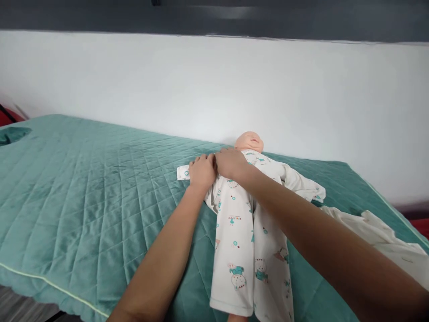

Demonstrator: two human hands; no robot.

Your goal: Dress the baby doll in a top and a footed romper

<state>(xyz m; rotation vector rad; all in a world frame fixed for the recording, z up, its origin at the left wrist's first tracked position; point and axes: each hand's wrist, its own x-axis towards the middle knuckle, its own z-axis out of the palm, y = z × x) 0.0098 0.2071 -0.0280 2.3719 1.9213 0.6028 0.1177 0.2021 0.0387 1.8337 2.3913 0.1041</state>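
With forearms (161, 255) foremost, rests curled left hand (203, 171) and right hand (232, 163) at a sleeve (183, 172); can't tell grip closure. Should handle light, soft; pinch its end.

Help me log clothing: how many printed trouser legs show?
2: the picture-left leg and the picture-right leg, side by side on the quilt; the right forearm partly hides the latter.
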